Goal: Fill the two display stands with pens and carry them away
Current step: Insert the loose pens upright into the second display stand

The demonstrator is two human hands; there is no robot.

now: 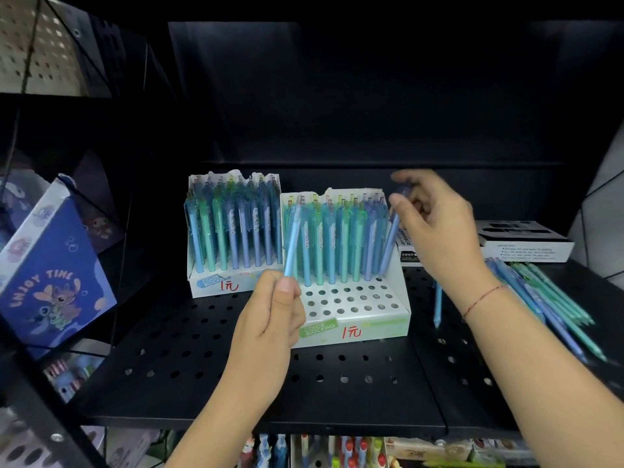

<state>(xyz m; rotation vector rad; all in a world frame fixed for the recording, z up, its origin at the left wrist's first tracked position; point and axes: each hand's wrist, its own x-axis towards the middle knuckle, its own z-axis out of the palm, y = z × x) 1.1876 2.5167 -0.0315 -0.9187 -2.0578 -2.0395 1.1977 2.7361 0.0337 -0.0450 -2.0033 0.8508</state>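
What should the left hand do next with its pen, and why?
Probably the left hand should lower its light blue pen into an empty hole of the front stand: its front rows are bare, the back stand looks full. The right hand pinches a darker pen.

Both bare forearms reach forward, well apart. The left grip (pixel 273 312) is raised with its back showing, thumb and curled fingers pinching the lower end of a light blue pen (pixel 293 238). The right grip (pixel 439 224), higher and blurred, pinches the top of a violet-blue pen (pixel 390 244). A red thread (pixel 483 298) circles its wrist.
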